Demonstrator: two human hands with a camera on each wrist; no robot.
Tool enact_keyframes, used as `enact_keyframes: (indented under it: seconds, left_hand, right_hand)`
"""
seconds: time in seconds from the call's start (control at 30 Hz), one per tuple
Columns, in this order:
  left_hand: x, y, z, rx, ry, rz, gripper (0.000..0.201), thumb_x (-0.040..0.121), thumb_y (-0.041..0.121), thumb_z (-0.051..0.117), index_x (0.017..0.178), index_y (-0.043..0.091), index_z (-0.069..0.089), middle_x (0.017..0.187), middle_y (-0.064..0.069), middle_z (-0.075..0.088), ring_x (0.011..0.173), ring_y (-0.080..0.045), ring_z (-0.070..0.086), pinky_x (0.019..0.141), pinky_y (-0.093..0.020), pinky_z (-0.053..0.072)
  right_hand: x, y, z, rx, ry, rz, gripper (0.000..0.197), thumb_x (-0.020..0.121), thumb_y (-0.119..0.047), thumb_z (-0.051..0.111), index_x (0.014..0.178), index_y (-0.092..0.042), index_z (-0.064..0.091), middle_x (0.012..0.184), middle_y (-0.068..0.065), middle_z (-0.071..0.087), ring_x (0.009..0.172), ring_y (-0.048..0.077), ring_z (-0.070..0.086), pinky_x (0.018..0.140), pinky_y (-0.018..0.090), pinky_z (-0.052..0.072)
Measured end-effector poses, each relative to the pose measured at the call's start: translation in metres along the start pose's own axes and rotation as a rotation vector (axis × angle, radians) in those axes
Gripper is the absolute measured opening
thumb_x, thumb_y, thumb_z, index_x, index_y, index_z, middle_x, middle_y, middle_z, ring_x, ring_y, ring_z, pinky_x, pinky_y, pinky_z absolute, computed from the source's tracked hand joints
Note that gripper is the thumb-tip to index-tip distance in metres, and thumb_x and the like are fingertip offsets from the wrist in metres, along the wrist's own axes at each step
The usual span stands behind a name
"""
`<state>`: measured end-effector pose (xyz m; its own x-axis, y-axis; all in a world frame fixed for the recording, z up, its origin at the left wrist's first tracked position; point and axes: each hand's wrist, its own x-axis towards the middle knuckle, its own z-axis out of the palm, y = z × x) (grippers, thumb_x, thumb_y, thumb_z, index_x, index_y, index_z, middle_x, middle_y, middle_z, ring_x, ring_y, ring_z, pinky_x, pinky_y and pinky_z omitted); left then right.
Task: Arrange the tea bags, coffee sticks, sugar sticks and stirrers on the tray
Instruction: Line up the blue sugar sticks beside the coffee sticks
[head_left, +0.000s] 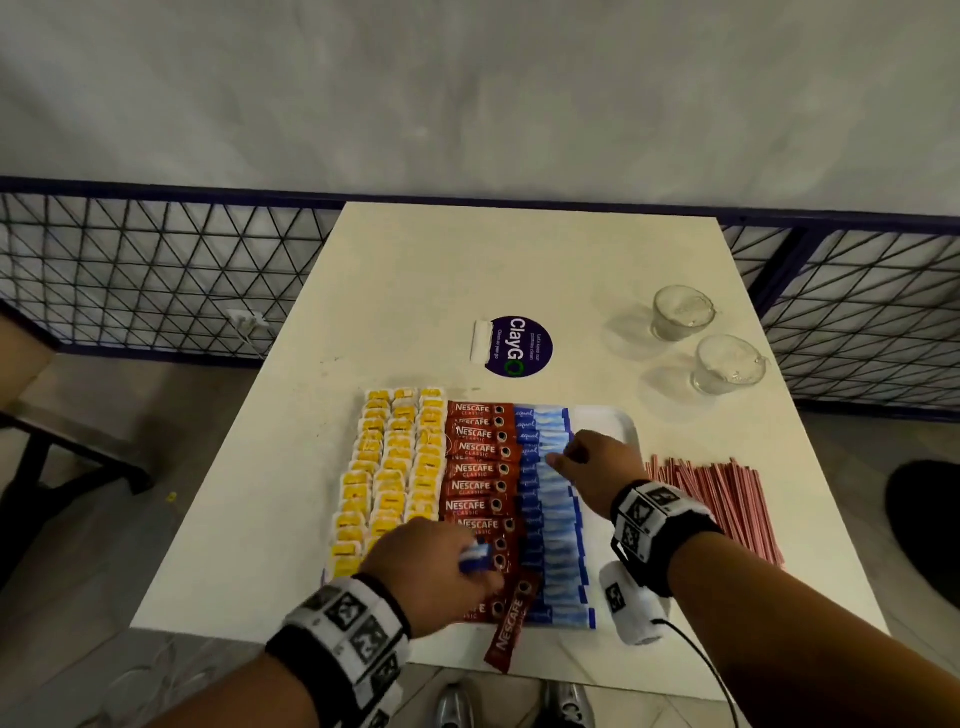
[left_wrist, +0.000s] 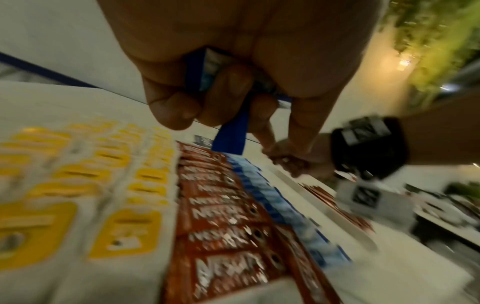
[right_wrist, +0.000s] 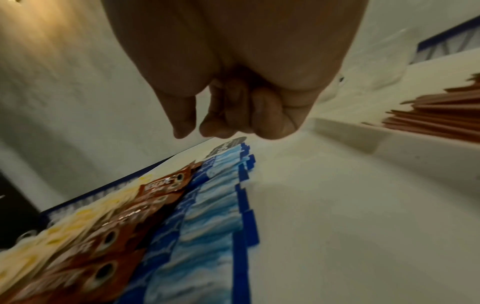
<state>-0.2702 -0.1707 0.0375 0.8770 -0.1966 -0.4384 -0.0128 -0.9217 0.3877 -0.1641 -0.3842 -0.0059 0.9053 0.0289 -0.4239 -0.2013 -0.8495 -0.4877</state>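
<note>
- Head view: a white tray (head_left: 621, 423) lies on a white table (head_left: 519, 270). On it run three columns of yellow tea bags (head_left: 387, 473), one column of red Nescafé coffee sticks (head_left: 475, 486) and one column of blue sugar sticks (head_left: 553, 519). One loose coffee stick (head_left: 510, 626) lies tilted across the tray's near edge. Red-striped stirrers (head_left: 719, 501) lie in a pile on the table just right of the tray, off it. Two glass cups (head_left: 701, 338) and a round purple sticker (head_left: 518, 346) lie farther back.
- Head view, hands: the left hand (head_left: 423, 574) hovers over the near coffee sticks, fingers curled round spare blue sugar sticks (head_left: 475, 558). The right hand (head_left: 597, 462) reaches over the sugar column, fingertips at one blue stick.
- Left wrist view: the left hand's fingers (left_wrist: 179, 109) are curled tight on a blue bundle (left_wrist: 228, 142) that hangs below the fist, above the blurred rows.
- Right wrist view: the right hand's fingers (right_wrist: 270, 117) are bunched against the thumb above the far end of the sugar column; whether they pinch a stick cannot be told.
</note>
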Motion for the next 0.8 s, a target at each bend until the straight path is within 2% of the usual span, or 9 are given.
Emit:
enact_keyframes:
  seconds: [0.1, 0.2, 0.4, 0.53, 0.7, 0.8]
  left_hand:
    - [-0.006, 0.025, 0.021, 0.233, -0.082, 0.079, 0.045, 0.080, 0.066, 0.053, 0.086, 0.022, 0.059, 0.092, 0.002, 0.065, 0.088, -0.021, 0.062, 0.070, -0.028, 0.044]
    - [-0.010, 0.035, 0.041, 0.359, -0.122, 0.097, 0.054, 0.082, 0.067, 0.051, 0.105, 0.020, 0.061, 0.107, -0.003, 0.064, 0.101, -0.027, 0.061, 0.081, -0.033, 0.047]
    - [-0.013, 0.038, 0.053, 0.448, -0.151, 0.046, 0.044, 0.088, 0.055, 0.050, 0.106, 0.017, 0.061, 0.108, -0.004, 0.065, 0.100, -0.028, 0.062, 0.081, -0.035, 0.047]
    - [-0.013, 0.038, 0.057, 0.440, -0.145, 0.006, 0.037, 0.088, 0.049, 0.050, 0.105, 0.018, 0.062, 0.108, -0.003, 0.065, 0.099, -0.027, 0.062, 0.081, -0.034, 0.048]
    - [-0.013, 0.040, 0.060, 0.422, -0.135, -0.017, 0.038, 0.086, 0.051, 0.050, 0.103, 0.019, 0.062, 0.104, -0.002, 0.065, 0.096, -0.025, 0.063, 0.080, -0.034, 0.048]
    - [-0.013, 0.042, 0.061, 0.414, -0.130, -0.022, 0.037, 0.086, 0.050, 0.051, 0.103, 0.019, 0.062, 0.104, -0.002, 0.065, 0.095, -0.025, 0.063, 0.079, -0.033, 0.049]
  right_hand:
    - [-0.014, -0.006, 0.004, -0.029, -0.047, -0.086, 0.028, 0.092, -0.043, 0.054, 0.084, -0.016, 0.056, 0.081, 0.004, 0.062, 0.071, 0.019, 0.056, 0.060, 0.027, 0.042]
    - [-0.026, -0.003, 0.009, -0.057, -0.079, -0.145, 0.029, 0.092, -0.042, 0.054, 0.086, -0.014, 0.057, 0.082, 0.003, 0.061, 0.077, 0.021, 0.057, 0.067, 0.029, 0.045]
    - [-0.040, 0.008, 0.014, -0.106, -0.119, -0.203, 0.024, 0.092, -0.041, 0.054, 0.080, -0.021, 0.053, 0.077, -0.005, 0.055, 0.074, 0.016, 0.053, 0.066, 0.025, 0.039]
    - [-0.044, 0.012, 0.014, -0.103, -0.122, -0.198, 0.026, 0.092, -0.042, 0.053, 0.073, -0.027, 0.048, 0.074, -0.008, 0.054, 0.070, 0.012, 0.051, 0.059, 0.022, 0.036]
    - [-0.046, 0.013, 0.011, -0.095, -0.130, -0.188, 0.028, 0.092, -0.043, 0.054, 0.069, -0.031, 0.044, 0.076, -0.007, 0.055, 0.067, 0.009, 0.050, 0.054, 0.019, 0.035]
    - [-0.048, 0.012, 0.010, -0.099, -0.133, -0.190, 0.028, 0.093, -0.044, 0.053, 0.069, -0.031, 0.044, 0.077, -0.006, 0.056, 0.069, 0.011, 0.052, 0.057, 0.021, 0.037]
